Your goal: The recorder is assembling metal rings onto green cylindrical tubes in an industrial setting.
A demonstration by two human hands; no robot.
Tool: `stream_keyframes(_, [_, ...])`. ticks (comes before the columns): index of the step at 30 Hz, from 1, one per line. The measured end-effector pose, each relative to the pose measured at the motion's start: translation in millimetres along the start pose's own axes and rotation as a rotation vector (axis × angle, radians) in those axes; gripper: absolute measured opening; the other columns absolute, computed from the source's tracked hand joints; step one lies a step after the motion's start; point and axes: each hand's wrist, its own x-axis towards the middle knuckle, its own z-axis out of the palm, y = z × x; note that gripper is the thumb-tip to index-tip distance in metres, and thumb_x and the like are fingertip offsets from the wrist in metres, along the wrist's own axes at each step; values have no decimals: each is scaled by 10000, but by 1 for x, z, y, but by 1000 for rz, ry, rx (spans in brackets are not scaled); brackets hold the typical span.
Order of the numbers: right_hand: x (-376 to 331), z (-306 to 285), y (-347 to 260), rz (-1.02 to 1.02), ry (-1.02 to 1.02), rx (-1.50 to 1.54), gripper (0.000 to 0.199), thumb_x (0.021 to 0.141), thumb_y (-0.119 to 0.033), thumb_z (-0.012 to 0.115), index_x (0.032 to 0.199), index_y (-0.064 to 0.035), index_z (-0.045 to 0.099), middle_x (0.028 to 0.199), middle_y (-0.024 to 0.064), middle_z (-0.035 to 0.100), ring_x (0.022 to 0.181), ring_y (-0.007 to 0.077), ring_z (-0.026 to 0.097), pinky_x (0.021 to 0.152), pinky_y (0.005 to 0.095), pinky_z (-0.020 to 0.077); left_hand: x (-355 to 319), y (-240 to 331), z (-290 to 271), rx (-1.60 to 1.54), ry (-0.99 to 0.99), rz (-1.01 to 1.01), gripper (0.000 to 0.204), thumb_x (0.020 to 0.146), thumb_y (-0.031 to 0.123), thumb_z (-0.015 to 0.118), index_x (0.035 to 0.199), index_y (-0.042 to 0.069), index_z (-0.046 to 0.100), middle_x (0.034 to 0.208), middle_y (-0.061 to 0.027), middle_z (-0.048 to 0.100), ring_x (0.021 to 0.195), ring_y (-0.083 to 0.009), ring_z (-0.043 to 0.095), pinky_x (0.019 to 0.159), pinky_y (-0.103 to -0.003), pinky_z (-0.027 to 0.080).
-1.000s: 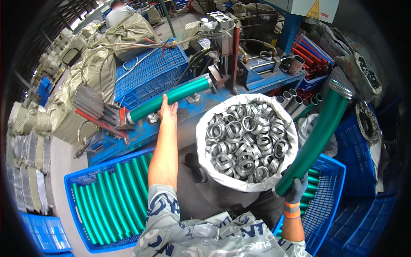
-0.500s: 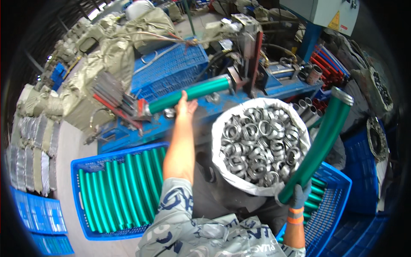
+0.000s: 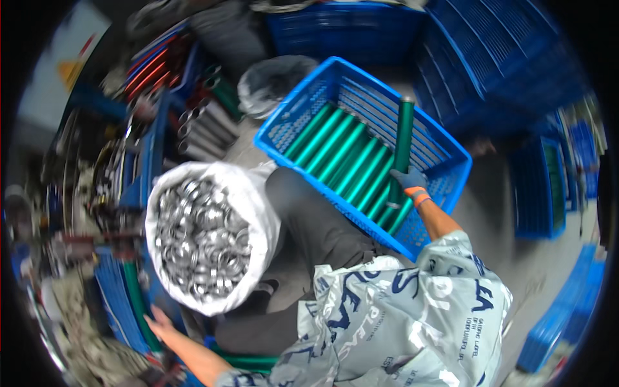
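My right hand (image 3: pixel 409 179), in a dark glove with an orange cuff, grips a green tube (image 3: pixel 404 132) with a metal ring at its upper end. It holds the tube tilted over a blue crate (image 3: pixel 374 97), where several green tubes (image 3: pixel 342 145) lie side by side. At lower left my bare left hand (image 3: pixel 160 326) has its fingers apart, beside another green tube (image 3: pixel 134 297) at the machine. Whether it touches that tube is unclear. A white sack (image 3: pixel 261 226) full of metal rings (image 3: pixel 203 235) stands between my arms.
Bare metal pipes (image 3: pixel 209 129) and red rods (image 3: pixel 151 68) lie at upper left. A sack with a pale liner (image 3: pixel 274 80) stands behind the crate. Stacked blue crates (image 3: pixel 490 51) line the far right, with another crate (image 3: pixel 538 187) at right. More green tubes (image 3: pixel 248 362) show at the lower edge.
The view has swung right, toward the crate. My right hand has brought its tube from beside the ring sack to over the crate. My left hand stays near the tube at the machine.
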Motion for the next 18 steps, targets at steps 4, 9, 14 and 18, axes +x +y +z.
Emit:
stream_keyframes(4, [11,46,105,247,-58,-35,861,879,-668,888,1395,17,804,1342,285,822,1276,425,793,1104,487,607,-71,-48,-1,279,134,127,791,1159,391,710,1724,-73,408,1677,-257,619,1546,-341,627,1319,-451,498])
stream_keyframes(9, [50,140,98,268,-77,113,873,858,-701,890,1232,86,842,1195,295,849,1132,410,833,1015,478,638,-151,-31,-18,487,241,207,713,1165,399,710,1679,-50,501,1608,-223,694,1438,-305,722,1233,-408,575])
stream_keyframes(14, [84,230,39,414,-359,529,775,918,-666,890,1053,88,781,912,195,819,664,274,774,610,434,637,-225,6,-37,751,436,284,568,1148,384,748,1510,-46,664,1434,-154,799,1252,-268,819,911,-302,681])
stream_keyframes(18, [108,276,37,281,-626,380,509,1062,-482,767,1140,16,837,1047,155,863,816,289,822,782,454,666,-258,-19,-66,864,532,277,469,1141,370,762,1421,-5,723,1294,-118,825,1028,-218,842,708,-300,647])
